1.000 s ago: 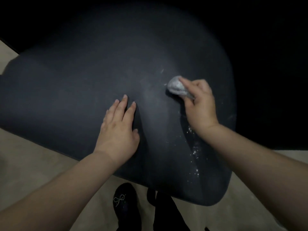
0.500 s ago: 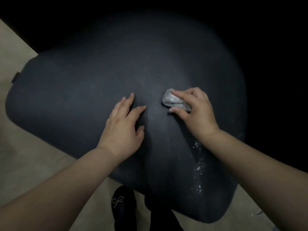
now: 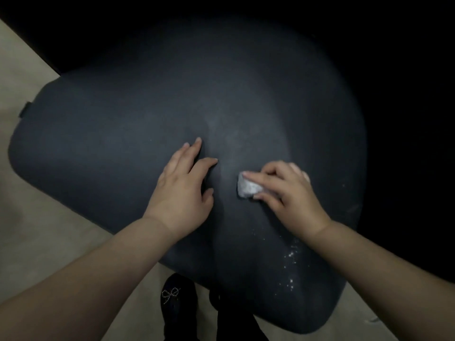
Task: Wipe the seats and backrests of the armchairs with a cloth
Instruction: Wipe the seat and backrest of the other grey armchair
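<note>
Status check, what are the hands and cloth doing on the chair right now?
Left hand flat on dark seat. Right hand pinching wadded cloth against seat. White specks near front edge. Nothing blocking.

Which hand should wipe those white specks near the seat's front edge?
Right. The right hand already grips the small grey cloth, just above the white specks on the dark padded seat. The left hand rests flat, holding nothing.

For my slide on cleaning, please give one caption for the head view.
Right hand wipes the dark seat with a small cloth; left hand rests flat beside.
</note>
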The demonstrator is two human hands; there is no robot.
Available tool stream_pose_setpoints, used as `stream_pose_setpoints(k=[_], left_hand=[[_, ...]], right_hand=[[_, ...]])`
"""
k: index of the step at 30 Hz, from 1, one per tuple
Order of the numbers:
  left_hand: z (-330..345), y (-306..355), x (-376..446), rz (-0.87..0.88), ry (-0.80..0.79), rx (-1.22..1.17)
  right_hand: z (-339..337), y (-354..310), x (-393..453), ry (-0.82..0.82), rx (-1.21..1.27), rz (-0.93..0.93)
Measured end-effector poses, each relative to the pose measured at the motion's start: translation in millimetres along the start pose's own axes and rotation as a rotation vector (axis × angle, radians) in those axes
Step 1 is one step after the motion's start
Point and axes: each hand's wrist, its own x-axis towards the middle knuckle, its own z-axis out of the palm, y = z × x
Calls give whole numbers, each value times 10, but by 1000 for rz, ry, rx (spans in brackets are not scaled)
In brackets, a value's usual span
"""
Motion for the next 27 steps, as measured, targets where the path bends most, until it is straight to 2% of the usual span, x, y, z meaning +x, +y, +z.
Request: stream_pose_setpoints(k=[2,6,8,10,15,17,19,22,24,27], left_hand=[[-9,21,11,-11,3,-12],[-8,52,15,-10,13,-19],[12,61,4,-8,13,-12],[29,70,-5,-10,10,-10],[36,157,-83,7,-25,0],[35,203,-140,41,-44,7],[41,228,-201,75,-60,25],[86,243,-308,95,-95,44],[141,238,-383,112,-121,60],[225,231,-495,143,-140,87]], right_hand=[[-53,54,14,14,17,8],[-209,237,625,248,3,180],[-185,258,741,237,-7,225],[-90,174,522,196,-20,210],[100,-32,-646,127,3,174],[93,-35,-810,111,38,176],[33,36,-706,181,58,191],[-102,252,-375,410,38,337],[-73,315,-303,427,62,423],[150,107,-597,405,77,438]])
